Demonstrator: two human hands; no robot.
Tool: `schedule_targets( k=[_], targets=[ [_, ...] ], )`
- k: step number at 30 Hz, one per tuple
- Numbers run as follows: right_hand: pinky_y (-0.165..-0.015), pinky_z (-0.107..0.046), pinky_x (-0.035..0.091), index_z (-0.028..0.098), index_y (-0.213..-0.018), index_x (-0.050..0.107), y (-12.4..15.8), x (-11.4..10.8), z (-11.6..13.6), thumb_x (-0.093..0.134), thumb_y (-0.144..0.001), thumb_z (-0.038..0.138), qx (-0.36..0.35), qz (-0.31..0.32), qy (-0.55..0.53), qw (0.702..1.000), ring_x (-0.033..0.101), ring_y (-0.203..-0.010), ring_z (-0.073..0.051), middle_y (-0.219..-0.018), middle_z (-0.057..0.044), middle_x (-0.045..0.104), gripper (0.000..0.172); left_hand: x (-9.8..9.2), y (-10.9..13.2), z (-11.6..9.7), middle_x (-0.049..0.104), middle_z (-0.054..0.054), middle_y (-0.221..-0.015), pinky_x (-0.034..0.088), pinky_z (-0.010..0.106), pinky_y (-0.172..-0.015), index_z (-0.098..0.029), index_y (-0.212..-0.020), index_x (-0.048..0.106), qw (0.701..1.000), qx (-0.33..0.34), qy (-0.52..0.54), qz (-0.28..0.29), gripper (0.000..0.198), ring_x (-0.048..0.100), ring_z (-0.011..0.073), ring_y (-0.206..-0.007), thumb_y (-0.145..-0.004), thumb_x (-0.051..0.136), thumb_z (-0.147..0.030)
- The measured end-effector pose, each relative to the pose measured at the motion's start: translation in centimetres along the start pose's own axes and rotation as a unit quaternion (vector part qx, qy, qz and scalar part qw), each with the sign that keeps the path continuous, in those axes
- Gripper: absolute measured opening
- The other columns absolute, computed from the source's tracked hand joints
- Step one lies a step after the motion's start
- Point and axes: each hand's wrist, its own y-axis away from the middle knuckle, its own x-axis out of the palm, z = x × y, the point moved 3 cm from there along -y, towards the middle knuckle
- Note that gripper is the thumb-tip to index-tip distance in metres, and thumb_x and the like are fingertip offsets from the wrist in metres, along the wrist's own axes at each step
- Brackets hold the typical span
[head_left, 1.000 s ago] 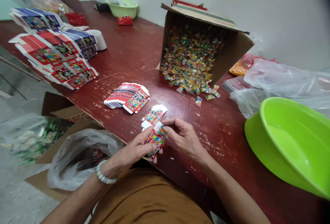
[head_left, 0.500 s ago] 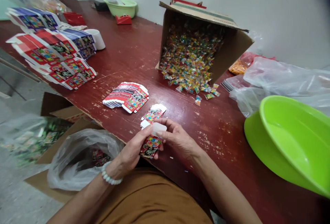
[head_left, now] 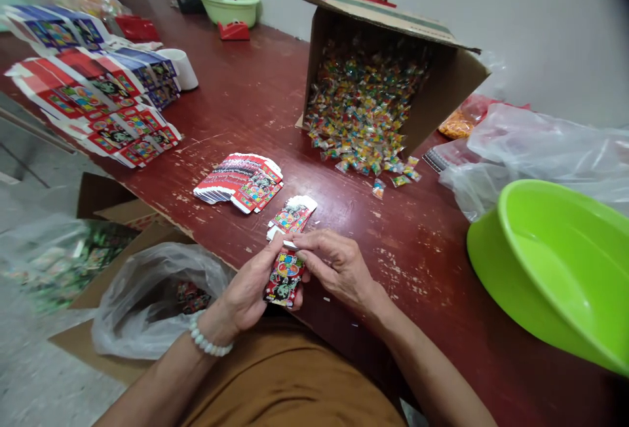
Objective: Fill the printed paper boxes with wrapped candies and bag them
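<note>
- Leaning at the far left, stacked printed cartons [head_left: 93, 96] in red and blue lie near a white roll [head_left: 181, 70]; these look flat and unfilled, so this share appears undone.
- Below them, near the floor, a clear bag of green packets [head_left: 98, 250] sits beside a plastic liner [head_left: 132, 312] in an open cardboard carton; a few red pieces [head_left: 192, 296] lie inside it, perhaps finished ones, though they are too small to tell.
- On the table [head_left: 246, 106], a fanned stack of red cartons [head_left: 240, 183] lies flat, apparently waiting; none of it is touched.
- Next, the left hand [head_left: 250, 286], wearing a bead bracelet [head_left: 210, 340], holds a small red box [head_left: 284, 278] upright between thumb and fingers, just above the table's near edge; a short pile of cartons [head_left: 295, 214] lies just beyond.
- The right hand [head_left: 339, 266] pinches the box's white top flap [head_left: 289, 243], its grip narrow; this box seems nearly closed, its contents hidden.
- Farther right, wrapped sweets [head_left: 363, 116] spill from a tipped cardboard box [head_left: 445, 96]; plenty remain loose; a green basin [head_left: 491, 276] stands at the end.
</note>
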Motion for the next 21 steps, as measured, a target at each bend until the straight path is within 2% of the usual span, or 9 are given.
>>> schedule_targets(
  k=[2,4,5,7,9,13,16,21],
  targets=[
    [-0.089,-0.04,0.054,0.027,-0.1,0.075,0.0,0.3,-0.1,0.064,-0.092,0.023,0.008,-0.014,-0.024,1.0,0.071,-0.097,-0.021,-0.107,-0.006,0.077,0.014,0.0,-0.2,0.0,0.072,0.006,-0.073,0.056,0.028,-0.043,-0.014,-0.121,0.064,0.999,0.023,-0.003,-0.022,0.048,0.064,0.0171,-0.047,-0.094,0.055,-0.054],
    [-0.08,-0.036,0.057,0.026,-0.101,0.073,0.0,0.7,-0.5,0.067,-0.09,0.027,0.068,-0.034,-0.073,0.994,0.071,-0.086,-0.019,-0.1,-0.005,0.076,0.012,-0.1,-0.3,0.1,0.073,0.007,-0.075,0.056,0.028,-0.043,-0.013,-0.121,0.064,0.998,0.051,-0.017,-0.041,0.051,0.064,0.0167,-0.047,-0.093,0.057,-0.055],
    [-0.072,-0.033,0.057,0.026,-0.104,0.07,0.0,0.8,-0.9,0.071,-0.088,0.03,0.111,-0.042,-0.114,0.986,0.07,-0.078,-0.018,-0.096,-0.004,0.075,0.017,-0.2,-0.3,0.1,0.073,0.007,-0.075,0.055,0.027,-0.043,-0.012,-0.12,0.065,0.997,0.06,-0.022,-0.047,0.052,0.064,0.0165,-0.047,-0.092,0.058,-0.055],
    [-0.059,-0.027,0.056,0.026,-0.111,0.063,0.1,1.2,-1.5,0.078,-0.081,0.033,0.193,-0.051,-0.213,0.956,0.066,-0.063,-0.013,-0.09,0.0,0.072,0.034,-0.2,-0.3,0.1,0.074,0.009,-0.076,0.055,0.026,-0.043,-0.01,-0.118,0.066,0.996,0.068,-0.022,-0.051,0.053,0.063,0.016,-0.047,-0.091,0.059,-0.056],
    [-0.055,-0.024,0.055,0.025,-0.111,0.057,0.1,1.5,-1.8,0.085,-0.073,0.033,0.247,-0.057,-0.303,0.919,0.063,-0.059,-0.011,-0.087,0.002,0.069,0.048,-0.2,-0.2,0.1,0.074,0.009,-0.074,0.055,0.027,-0.043,-0.01,-0.118,0.066,0.996,0.076,-0.012,-0.053,0.051,0.063,0.016,-0.046,-0.092,0.06,-0.053],
    [-0.046,-0.023,0.052,0.025,-0.107,0.054,0.2,2.1,-1.9,0.088,-0.068,0.035,0.298,-0.067,-0.389,0.869,0.059,-0.054,-0.01,-0.083,0.005,0.065,0.052,0.1,-0.1,-0.1,0.072,0.005,-0.069,0.056,0.026,-0.044,-0.011,-0.123,0.064,0.992,0.105,0.002,-0.068,0.05,0.063,0.016,-0.047,-0.088,0.067,-0.047],
    [-0.045,-0.021,0.05,0.022,-0.103,0.061,0.1,2.2,-1.8,0.086,-0.07,0.037,0.285,-0.054,-0.375,0.88,0.056,-0.053,-0.009,-0.08,0.004,0.064,0.044,0.2,0.0,-0.1,0.072,0.003,-0.071,0.055,0.024,-0.043,-0.014,-0.128,0.061,0.99,0.124,-0.003,-0.068,0.055,0.063,0.015,-0.047,-0.084,0.071,-0.047],
    [-0.046,-0.022,0.048,0.022,-0.101,0.071,-0.1,1.7,-1.7,0.077,-0.082,0.04,0.259,0.018,-0.31,0.915,0.053,-0.051,-0.01,-0.071,0.002,0.063,0.027,0.1,0.0,0.3,0.071,0.005,-0.077,0.054,0.026,-0.043,-0.018,-0.137,0.055,0.995,0.095,-0.023,-0.036,0.068,0.064,0.0161,-0.049,-0.086,0.063,-0.062]
  ],
)
